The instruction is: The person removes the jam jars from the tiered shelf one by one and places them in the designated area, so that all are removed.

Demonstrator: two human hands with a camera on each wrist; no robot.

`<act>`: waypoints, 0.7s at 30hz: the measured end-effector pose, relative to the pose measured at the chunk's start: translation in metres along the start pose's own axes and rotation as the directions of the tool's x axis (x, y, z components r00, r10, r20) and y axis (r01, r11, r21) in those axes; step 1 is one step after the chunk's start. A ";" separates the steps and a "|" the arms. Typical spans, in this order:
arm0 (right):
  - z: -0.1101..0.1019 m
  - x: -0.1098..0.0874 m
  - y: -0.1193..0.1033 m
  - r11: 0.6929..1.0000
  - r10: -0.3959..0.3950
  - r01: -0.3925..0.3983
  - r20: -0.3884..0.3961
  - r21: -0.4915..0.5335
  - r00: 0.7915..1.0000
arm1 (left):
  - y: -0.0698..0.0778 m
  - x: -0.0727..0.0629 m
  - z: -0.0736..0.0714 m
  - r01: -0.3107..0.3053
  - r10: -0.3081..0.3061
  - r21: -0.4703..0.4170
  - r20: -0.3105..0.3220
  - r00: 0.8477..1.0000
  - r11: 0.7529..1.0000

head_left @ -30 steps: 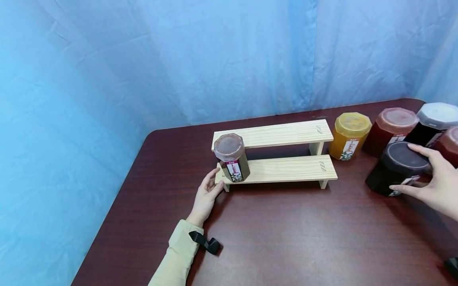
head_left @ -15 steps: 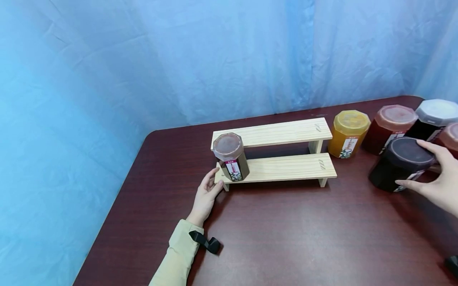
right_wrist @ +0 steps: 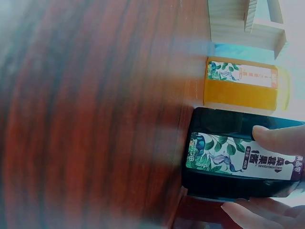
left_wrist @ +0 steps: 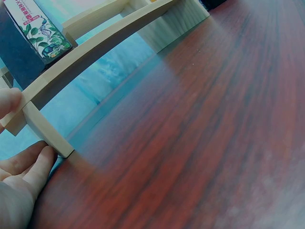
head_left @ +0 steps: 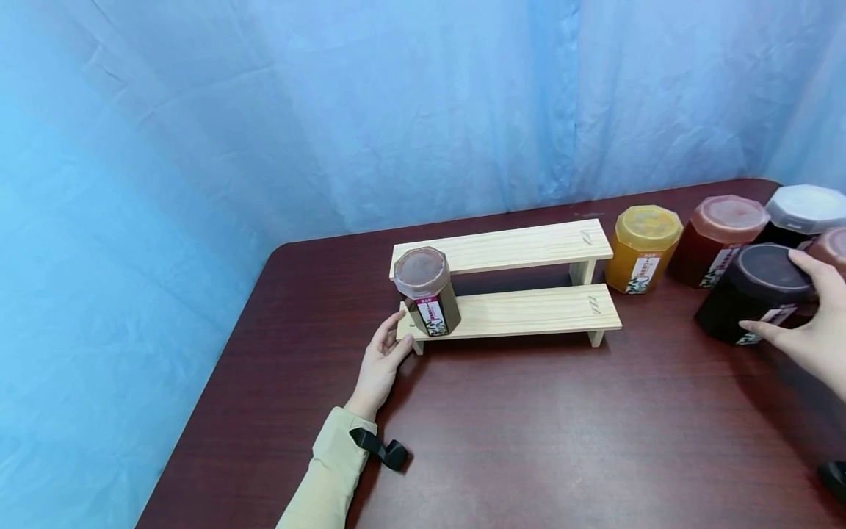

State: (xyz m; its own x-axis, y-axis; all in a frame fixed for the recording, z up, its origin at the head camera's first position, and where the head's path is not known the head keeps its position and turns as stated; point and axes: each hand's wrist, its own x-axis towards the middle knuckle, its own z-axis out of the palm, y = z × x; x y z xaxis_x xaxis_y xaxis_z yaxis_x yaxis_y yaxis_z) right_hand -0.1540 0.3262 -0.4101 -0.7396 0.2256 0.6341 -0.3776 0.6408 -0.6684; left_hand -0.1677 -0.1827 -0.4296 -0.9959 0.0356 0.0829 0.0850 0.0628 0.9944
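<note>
My left hand [head_left: 378, 369] holds the left end of a two-step wooden rack [head_left: 535, 311], thumb at the front edge. In the left wrist view, fingers touch the rack's short leg [left_wrist: 50, 129]. A brown jar [head_left: 444, 308] with a translucent lid stands upright on the lower step, next to that hand. At the right, my right hand [head_left: 816, 332] grips a black octagonal jar [head_left: 734, 305] between thumb and fingers. Its white label [right_wrist: 228, 155] faces the right wrist camera. I cannot tell whether its base touches the table.
Right of the rack stands a yellow jar [head_left: 644, 246], then a red jar [head_left: 707, 250]. A dark jar with a white lid [head_left: 809, 206] and another reddish jar [head_left: 831, 246] are behind my right hand. A blue curtain [head_left: 423, 110] hangs behind the dark wooden table [head_left: 502, 426].
My right hand has moved the black jar rightward and slightly back, closer to the red jars. The left hand, the rack and the brown jar stay where they were.
</note>
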 end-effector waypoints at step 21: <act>0.001 0.003 -0.005 0.995 0.040 -0.033 0.063 -0.097 0.997 | -0.002 0.001 -0.001 0.007 -0.007 -0.017 0.001 1.000 1.000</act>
State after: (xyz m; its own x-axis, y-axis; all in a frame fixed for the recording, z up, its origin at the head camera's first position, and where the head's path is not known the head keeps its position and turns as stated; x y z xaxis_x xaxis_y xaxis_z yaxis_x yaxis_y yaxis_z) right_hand -0.1550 0.3228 -0.4047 -0.7877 0.2040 0.5814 -0.2969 0.7012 -0.6483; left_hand -0.1686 -0.1835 -0.4312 -0.9965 0.0362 0.0758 0.0774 0.0458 0.9959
